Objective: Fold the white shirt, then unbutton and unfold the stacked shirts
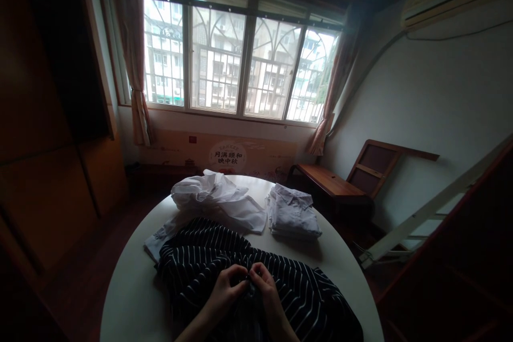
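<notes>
A black shirt with thin white stripes [208, 256] lies spread across the near half of a round white table [128, 288]. My left hand [226, 288] and my right hand [266, 288] meet over its middle, fingertips pinching the fabric together at one spot. What sits between the fingers is too small and dark to tell. Beyond the striped shirt lies a crumpled white shirt [216, 200]. To its right rests a neatly folded white shirt [292, 216] with its collar up.
A wooden bench [328, 184] and a leaning wooden frame [377, 163] stand right of the table. A slanted ladder [436, 203] runs along the right. A barred window [240, 59] with curtains fills the far wall. A dark wardrobe [44, 117] stands at left.
</notes>
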Action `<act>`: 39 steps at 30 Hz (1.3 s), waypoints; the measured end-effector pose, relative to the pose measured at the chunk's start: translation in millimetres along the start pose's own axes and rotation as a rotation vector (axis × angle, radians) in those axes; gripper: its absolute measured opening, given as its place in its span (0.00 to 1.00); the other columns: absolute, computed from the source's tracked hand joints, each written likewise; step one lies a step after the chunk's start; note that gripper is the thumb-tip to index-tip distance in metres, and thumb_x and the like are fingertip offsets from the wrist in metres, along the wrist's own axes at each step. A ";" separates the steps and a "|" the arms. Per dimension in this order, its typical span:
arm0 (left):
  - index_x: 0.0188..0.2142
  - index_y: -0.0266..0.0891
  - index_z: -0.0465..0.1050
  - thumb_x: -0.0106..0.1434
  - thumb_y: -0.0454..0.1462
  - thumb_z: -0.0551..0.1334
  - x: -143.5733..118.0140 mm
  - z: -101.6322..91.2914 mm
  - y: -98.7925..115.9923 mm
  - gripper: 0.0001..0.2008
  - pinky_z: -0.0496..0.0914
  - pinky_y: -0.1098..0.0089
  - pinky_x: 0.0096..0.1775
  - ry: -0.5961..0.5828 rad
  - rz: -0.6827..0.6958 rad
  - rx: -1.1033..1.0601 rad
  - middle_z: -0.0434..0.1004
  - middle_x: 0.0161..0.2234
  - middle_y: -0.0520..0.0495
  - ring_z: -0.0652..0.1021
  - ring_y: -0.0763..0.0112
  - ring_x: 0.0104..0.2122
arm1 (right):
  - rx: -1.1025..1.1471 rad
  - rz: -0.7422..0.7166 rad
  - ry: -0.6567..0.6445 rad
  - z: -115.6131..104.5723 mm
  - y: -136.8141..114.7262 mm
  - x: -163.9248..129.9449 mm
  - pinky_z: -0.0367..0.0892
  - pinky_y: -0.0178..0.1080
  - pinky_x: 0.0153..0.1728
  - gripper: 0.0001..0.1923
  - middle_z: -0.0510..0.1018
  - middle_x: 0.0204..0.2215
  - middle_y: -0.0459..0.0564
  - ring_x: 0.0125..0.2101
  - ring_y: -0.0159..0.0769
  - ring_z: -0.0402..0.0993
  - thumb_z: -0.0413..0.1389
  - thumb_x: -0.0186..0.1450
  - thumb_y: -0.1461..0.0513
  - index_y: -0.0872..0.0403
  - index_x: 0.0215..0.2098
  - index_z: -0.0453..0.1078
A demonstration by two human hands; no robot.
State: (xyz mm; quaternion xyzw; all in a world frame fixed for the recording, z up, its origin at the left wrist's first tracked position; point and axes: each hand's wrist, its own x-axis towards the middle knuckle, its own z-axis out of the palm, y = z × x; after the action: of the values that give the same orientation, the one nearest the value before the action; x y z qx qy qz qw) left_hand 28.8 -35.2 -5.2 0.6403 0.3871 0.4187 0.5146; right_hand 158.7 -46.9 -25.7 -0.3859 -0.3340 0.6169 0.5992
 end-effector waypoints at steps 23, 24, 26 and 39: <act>0.34 0.36 0.74 0.53 0.38 0.61 0.0 2.7 4.1 0.10 0.66 0.68 0.43 -0.017 0.006 -0.005 0.77 0.35 0.46 0.75 0.63 0.38 | -0.035 -0.005 0.026 4.9 -14.1 -10.7 0.57 0.31 0.26 0.16 0.65 0.20 0.41 0.22 0.27 0.60 0.63 0.49 0.54 0.54 0.24 0.62; 0.34 0.36 0.74 0.53 0.38 0.61 0.2 3.1 3.7 0.09 0.66 0.68 0.43 -0.014 0.003 -0.003 0.77 0.35 0.46 0.75 0.63 0.38 | -0.046 -0.010 0.035 5.1 -14.7 -10.9 0.57 0.31 0.27 0.16 0.65 0.20 0.41 0.23 0.27 0.60 0.63 0.48 0.55 0.54 0.24 0.62; 0.34 0.36 0.74 0.53 0.37 0.61 0.8 3.7 3.3 0.09 0.66 0.68 0.43 -0.012 0.001 -0.004 0.77 0.35 0.46 0.75 0.63 0.38 | -0.064 -0.013 0.052 5.0 -15.5 -11.0 0.58 0.31 0.28 0.15 0.65 0.21 0.41 0.24 0.28 0.61 0.63 0.48 0.55 0.54 0.24 0.63; 0.33 0.35 0.74 0.53 0.37 0.61 -0.4 3.3 1.8 0.09 0.66 0.67 0.43 -0.006 0.007 -0.010 0.77 0.35 0.46 0.74 0.63 0.39 | -0.095 0.013 0.067 8.8 -20.4 -14.7 0.58 0.31 0.28 0.15 0.65 0.21 0.41 0.24 0.28 0.61 0.63 0.48 0.55 0.54 0.25 0.64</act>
State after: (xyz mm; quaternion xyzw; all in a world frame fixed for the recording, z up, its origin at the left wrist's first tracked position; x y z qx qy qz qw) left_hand 31.8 -37.0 -3.9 0.6404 0.3814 0.4204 0.5173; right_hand 160.5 -59.9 -2.5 -0.4364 -0.3400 0.5909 0.5873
